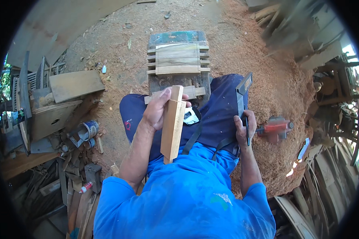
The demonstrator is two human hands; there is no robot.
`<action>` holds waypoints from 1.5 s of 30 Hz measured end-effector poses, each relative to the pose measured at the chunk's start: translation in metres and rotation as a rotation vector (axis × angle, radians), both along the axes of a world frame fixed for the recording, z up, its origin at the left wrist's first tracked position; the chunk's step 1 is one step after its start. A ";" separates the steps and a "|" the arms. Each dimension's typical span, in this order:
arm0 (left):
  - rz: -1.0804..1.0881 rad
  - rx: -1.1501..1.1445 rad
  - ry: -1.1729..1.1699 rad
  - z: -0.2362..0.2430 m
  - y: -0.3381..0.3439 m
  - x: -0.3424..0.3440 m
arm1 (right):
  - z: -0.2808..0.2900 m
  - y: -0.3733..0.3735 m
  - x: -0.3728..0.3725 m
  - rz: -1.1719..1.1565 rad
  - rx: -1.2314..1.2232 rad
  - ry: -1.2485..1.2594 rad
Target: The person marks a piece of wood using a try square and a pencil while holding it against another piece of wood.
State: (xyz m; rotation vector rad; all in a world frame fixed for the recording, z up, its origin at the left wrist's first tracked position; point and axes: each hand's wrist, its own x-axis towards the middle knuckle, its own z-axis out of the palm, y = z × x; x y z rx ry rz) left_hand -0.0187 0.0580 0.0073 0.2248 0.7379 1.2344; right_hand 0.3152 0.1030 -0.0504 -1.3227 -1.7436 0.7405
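Observation:
My left hand point(157, 109) is closed around a pale wooden block point(172, 127), held tilted above my lap. This block has narrower tenon ends, and my thumb lies along its upper end. Off to the right, my right hand point(245, 129) grips a dark try square point(240, 101), its angled part pointing up and away over my right thigh. A white tape measure point(191, 116) rests between my thighs, partly behind the block. Beyond it, several tenoned wooden pieces point(177, 59) lie side by side on a worn bench point(155, 85). One more wooden strip point(195, 92) lies across the bench's near part.
A red power tool point(276, 129) sits on sawdust-covered ground at my right. Scrap boards point(75, 85) and a white-and-blue bucket point(89, 130) crowd the left. More planks point(325, 171) are piled at the right edge. A small white bottle point(104, 69) stands on the ground.

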 end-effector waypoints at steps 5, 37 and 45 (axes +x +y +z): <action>-0.231 -0.003 -0.001 -0.008 -0.051 0.013 | 0.024 -0.003 0.000 -0.003 0.045 0.084; -0.043 0.139 0.808 0.028 -0.025 0.022 | 0.174 0.004 0.004 0.310 -1.254 0.449; -0.151 0.186 0.693 0.013 -0.034 0.023 | 0.176 0.008 -0.007 0.513 -1.346 0.338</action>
